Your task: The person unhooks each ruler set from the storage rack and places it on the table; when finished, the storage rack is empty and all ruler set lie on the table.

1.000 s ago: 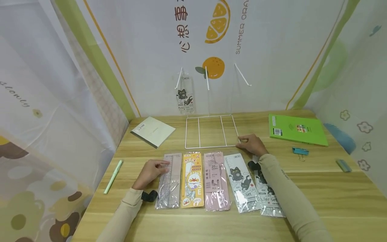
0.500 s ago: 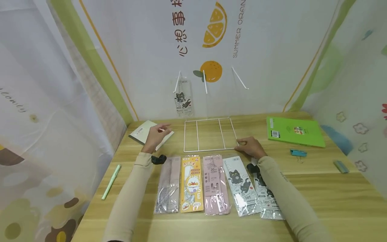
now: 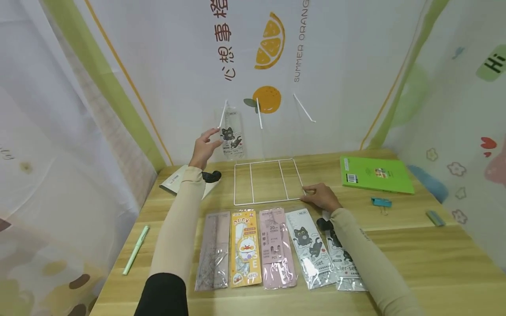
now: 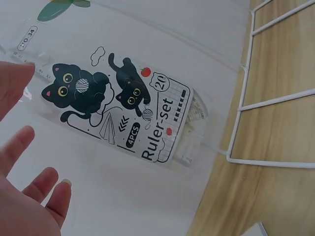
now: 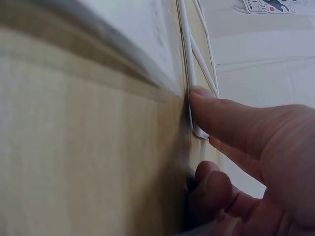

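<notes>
My left hand (image 3: 204, 148) is raised beside a clear-packed ruler set (image 4: 123, 103) with black cats, which hangs from the left prong of a white wire display rack (image 3: 269, 202). Its fingers are spread apart; in the left wrist view they hold nothing, with the fingertips close to the pack's edge. At the front right corner of the rack's base, my right hand (image 3: 322, 197) pinches the wire; the right wrist view shows its thumb (image 5: 211, 110) against that wire. Two other prongs, the middle prong (image 3: 259, 114) and the right prong (image 3: 304, 108), carry nothing.
Packaged ruler sets lie in a row before the rack: a mauve pack (image 3: 213, 250), a yellow duck pack (image 3: 246, 252), a pink pack (image 3: 278, 248) and cat packs (image 3: 310, 250). Around them are a notebook (image 3: 174, 181), green pen (image 3: 136, 250), green book (image 3: 377, 175), blue binder clip (image 3: 381, 202) and eraser (image 3: 435, 218).
My left hand has left the mauve pack, risen past the notebook and come up beside the hanging ruler set. My right hand stays at the rack's corner. The head view has shifted slightly.
</notes>
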Available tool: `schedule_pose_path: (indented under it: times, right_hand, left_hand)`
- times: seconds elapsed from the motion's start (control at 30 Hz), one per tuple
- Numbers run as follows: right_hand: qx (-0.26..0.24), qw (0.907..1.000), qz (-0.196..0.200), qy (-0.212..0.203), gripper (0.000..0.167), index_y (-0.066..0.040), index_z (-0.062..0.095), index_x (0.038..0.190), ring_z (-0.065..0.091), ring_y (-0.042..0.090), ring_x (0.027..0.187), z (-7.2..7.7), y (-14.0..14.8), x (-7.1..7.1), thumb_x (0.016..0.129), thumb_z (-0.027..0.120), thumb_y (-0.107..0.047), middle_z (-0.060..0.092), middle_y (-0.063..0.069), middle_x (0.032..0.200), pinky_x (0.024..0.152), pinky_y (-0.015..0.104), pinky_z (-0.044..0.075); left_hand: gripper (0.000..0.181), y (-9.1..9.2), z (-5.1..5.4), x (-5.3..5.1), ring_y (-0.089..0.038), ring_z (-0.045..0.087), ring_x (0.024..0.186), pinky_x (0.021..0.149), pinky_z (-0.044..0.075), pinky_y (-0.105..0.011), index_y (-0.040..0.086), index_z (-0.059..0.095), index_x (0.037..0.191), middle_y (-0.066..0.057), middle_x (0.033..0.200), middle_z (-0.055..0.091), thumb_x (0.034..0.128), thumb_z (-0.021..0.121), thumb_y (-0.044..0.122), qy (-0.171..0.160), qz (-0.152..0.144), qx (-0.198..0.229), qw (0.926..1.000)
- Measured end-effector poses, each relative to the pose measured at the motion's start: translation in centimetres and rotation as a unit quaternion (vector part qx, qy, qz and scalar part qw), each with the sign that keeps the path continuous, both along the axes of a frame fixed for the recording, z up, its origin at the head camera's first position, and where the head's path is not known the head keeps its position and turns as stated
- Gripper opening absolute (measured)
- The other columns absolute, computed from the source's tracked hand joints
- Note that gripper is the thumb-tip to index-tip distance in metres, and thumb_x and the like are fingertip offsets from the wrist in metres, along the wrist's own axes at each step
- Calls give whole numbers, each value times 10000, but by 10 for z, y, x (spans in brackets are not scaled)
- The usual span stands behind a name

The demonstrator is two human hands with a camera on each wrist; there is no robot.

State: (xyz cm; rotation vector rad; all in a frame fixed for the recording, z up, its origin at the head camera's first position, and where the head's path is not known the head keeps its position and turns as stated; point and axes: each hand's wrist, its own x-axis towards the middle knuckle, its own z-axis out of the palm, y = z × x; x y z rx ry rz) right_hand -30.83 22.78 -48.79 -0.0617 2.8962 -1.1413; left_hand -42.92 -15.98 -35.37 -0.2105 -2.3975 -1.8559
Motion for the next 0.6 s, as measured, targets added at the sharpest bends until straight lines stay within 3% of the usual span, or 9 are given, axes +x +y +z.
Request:
schedule_pose_path:
  times: [0.1, 0.2, 0.37, 0.47, 0.6]
  right_hand:
    - [-47, 10000, 25, -2, 543, -46, 665, 1301, 632, 318, 1018, 2, 3, 0, 851, 805, -315, 586, 256, 1373, 909, 487, 519]
    - [-62, 10000, 29, -68, 540, -53, 668, 1301, 635, 334, 1046, 2, 1, 0, 850, 807, -316, 589, 250, 1373, 919, 493, 517]
    - [21, 9999, -100, -76, 544, -71, 669, 1307, 624, 375, 1124, 3, 1, 0, 848, 803, -331, 586, 239, 1384, 965, 523, 499]
    - [32, 9999, -78, -90, 554, -69, 659, 1318, 609, 398, 1165, 3, 2, 0, 853, 795, -337, 570, 245, 1401, 983, 535, 489]
    - [22, 9999, -47, -119, 558, -67, 652, 1325, 609, 397, 1162, 2, 2, 1, 855, 793, -332, 562, 247, 1408, 980, 533, 492]
  left_hand:
    - [539, 6, 4, -10, -372, 229, 1464, 1159, 342, -506, 160, 514, 1488, -2, 1646, 289, 971, 664, 134, 12, 14, 73, 10000]
    - [555, 5, 5, -13, -336, 245, 1439, 1146, 346, -466, 176, 508, 1495, 12, 1638, 298, 967, 673, 138, -1, 35, 204, 9998]
    - [534, 12, 10, -18, -203, 427, 1149, 946, 402, -332, 175, 549, 1461, -59, 1515, 427, 949, 696, 126, 91, -120, 272, 9995]
    - [522, 16, 12, -18, -132, 436, 979, 830, 399, -289, 178, 568, 1443, -96, 1452, 447, 944, 696, 95, 88, -174, 190, 9996]
    - [537, 18, 12, -18, -117, 436, 997, 833, 417, -301, 204, 563, 1452, -109, 1467, 438, 945, 681, 73, 34, -182, 64, 9998]
